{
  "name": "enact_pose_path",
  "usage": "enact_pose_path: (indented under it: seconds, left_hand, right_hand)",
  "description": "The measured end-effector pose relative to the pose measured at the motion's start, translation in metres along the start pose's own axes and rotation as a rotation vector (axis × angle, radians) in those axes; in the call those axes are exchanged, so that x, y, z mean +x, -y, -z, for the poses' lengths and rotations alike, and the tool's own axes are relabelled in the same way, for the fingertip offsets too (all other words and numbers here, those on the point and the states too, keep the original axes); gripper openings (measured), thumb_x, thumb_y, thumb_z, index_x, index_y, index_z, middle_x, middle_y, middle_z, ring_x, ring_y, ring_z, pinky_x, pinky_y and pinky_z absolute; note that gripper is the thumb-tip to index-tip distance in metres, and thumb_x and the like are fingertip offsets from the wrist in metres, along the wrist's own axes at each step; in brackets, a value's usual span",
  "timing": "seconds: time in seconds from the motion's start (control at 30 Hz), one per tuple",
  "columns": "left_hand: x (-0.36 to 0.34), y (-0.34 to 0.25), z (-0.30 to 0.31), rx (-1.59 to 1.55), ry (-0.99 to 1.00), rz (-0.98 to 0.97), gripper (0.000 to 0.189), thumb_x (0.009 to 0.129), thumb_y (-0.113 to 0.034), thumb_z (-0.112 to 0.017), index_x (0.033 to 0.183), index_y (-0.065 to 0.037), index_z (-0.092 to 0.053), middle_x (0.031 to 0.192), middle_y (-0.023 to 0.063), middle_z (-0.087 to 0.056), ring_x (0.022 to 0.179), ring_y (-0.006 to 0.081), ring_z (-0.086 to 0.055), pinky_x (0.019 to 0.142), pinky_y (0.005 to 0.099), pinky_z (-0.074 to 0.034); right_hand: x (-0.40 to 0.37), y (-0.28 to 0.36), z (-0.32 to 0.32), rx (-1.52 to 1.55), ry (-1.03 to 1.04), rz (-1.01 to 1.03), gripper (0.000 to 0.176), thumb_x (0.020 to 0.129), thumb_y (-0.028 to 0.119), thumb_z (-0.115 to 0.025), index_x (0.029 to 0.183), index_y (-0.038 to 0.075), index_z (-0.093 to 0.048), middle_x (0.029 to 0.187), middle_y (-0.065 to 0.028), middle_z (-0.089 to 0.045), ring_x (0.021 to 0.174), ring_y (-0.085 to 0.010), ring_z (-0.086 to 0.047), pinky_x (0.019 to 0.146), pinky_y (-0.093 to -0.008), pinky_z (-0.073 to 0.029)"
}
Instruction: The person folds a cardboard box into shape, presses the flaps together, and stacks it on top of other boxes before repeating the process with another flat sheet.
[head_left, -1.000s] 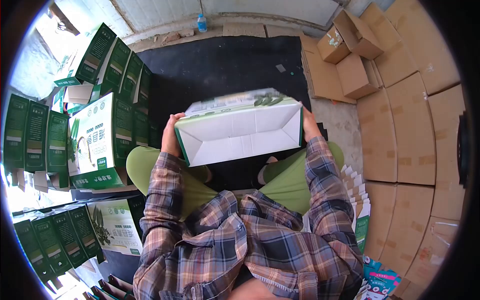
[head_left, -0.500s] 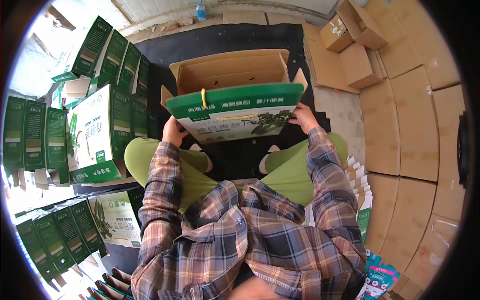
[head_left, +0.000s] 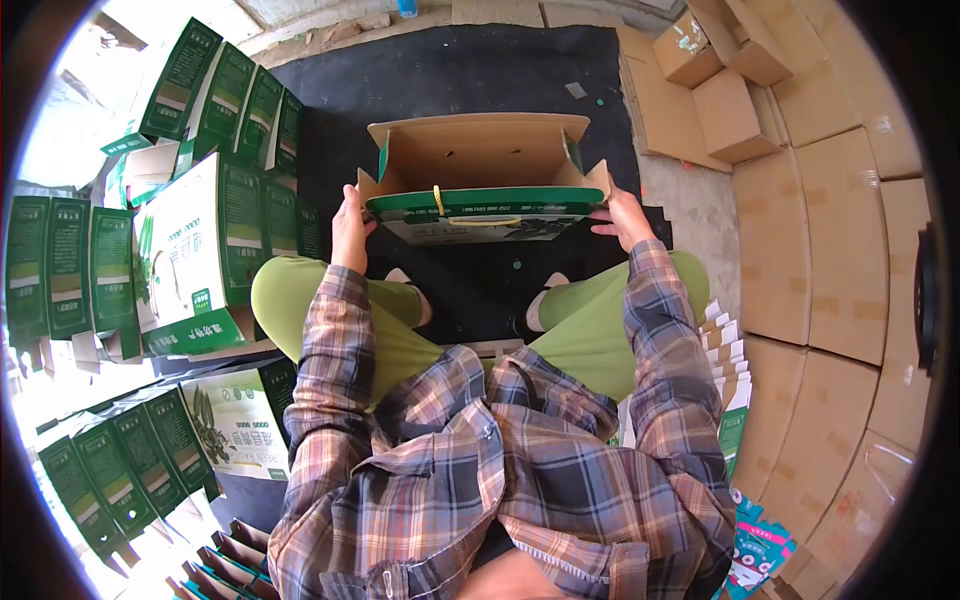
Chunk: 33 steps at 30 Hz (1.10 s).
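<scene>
An open cardboard box (head_left: 480,200) with a green printed front panel, brown inside, stands between my two hands, its top opening facing up. A yellow cord handle (head_left: 484,221) runs along its front. My left hand (head_left: 350,232) is at the box's left end, fingers pointing forward and thumb towards the box. At the right end, my right hand (head_left: 624,222) pinches the box's edge flap between thumb and fingers. The inside of the box shows no contents.
Green and white printed boxes (head_left: 190,245) stand in rows on the left. Plain brown cartons (head_left: 830,240) are stacked on the right, with small open cartons (head_left: 735,115) at the back right. Black sheeting (head_left: 450,75) covers the floor. A blue bottle (head_left: 407,8) is at the back.
The box has tilted so its front panel shows less and its opening more. Both hands have shifted with it, the left one forward along its end. The view has moved slightly.
</scene>
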<state>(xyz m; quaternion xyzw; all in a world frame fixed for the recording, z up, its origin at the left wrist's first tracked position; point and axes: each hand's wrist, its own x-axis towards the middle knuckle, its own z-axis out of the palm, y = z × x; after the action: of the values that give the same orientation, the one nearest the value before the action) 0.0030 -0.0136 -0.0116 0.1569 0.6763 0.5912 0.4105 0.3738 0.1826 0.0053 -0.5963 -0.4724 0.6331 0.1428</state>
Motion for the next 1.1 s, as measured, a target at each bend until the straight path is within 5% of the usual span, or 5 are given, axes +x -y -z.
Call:
enact_pose_path:
  seconds: [0.37, 0.4, 0.63, 0.9, 1.1]
  left_hand:
    - [-0.062, -0.050, -0.067, 1.321, -0.036, -0.992, 0.071, 0.065, -0.045, -0.075, 0.126, -0.017, -0.051, 0.106, 0.0035, -0.049, 0.106, 0.0233, -0.044, 0.099, 0.0466, -0.026]
    - [-0.058, -0.045, -0.069, 1.335, -0.022, -0.992, 0.055, 0.070, -0.040, -0.072, 0.117, -0.015, -0.056, 0.102, 0.0034, -0.051, 0.103, 0.0229, -0.047, 0.097, 0.0452, -0.029]
    - [-0.020, -0.043, -0.082, 0.982, 0.151, -0.833, 0.011, 0.083, -0.014, -0.059, 0.082, -0.004, -0.064, 0.081, 0.0056, -0.061, 0.077, 0.0297, -0.059, 0.069, 0.0383, -0.047]
    - [-0.016, -0.103, -0.086, 0.510, -0.060, -0.931, 0.034, 0.080, -0.006, -0.064, 0.114, -0.009, -0.060, 0.093, 0.0047, -0.057, 0.075, 0.0115, -0.055, 0.065, 0.0241, -0.047]
    - [0.020, -0.041, -0.002, 0.054, -0.078, -0.136, 0.036, 0.092, -0.029, -0.055, 0.123, -0.010, -0.055, 0.101, 0.0014, -0.056, 0.071, 0.0068, -0.049, 0.058, 0.0229, -0.048]
  right_hand:
    - [-0.014, 0.005, -0.020, -0.175, -0.153, 0.310, 0.049, 0.085, 0.047, -0.058, 0.100, 0.000, -0.061, 0.086, -0.0045, -0.058, 0.072, -0.0135, -0.053, 0.054, -0.0284, -0.043]
    - [-0.015, 0.008, -0.016, -0.203, -0.090, 0.184, 0.054, 0.086, 0.049, -0.051, 0.120, 0.007, -0.053, 0.111, -0.0061, -0.058, 0.102, -0.0178, -0.053, 0.079, -0.0380, -0.046]
    - [-0.015, 0.007, -0.018, -0.046, -0.032, 0.206, 0.039, 0.082, 0.031, -0.049, 0.114, 0.009, -0.056, 0.103, -0.0031, -0.059, 0.095, -0.0150, -0.052, 0.081, -0.0337, -0.042]
    - [-0.007, 0.003, -0.015, 0.053, 0.008, 0.325, 0.060, 0.073, 0.010, -0.044, 0.132, -0.002, -0.044, 0.123, -0.0095, -0.055, 0.111, -0.0161, -0.049, 0.094, -0.0253, -0.035]
    - [-0.010, 0.010, -0.020, 0.062, 0.061, 0.377, 0.067, 0.073, 0.008, -0.045, 0.138, -0.004, -0.033, 0.134, -0.0103, -0.048, 0.120, -0.0153, -0.044, 0.100, -0.0245, -0.030]
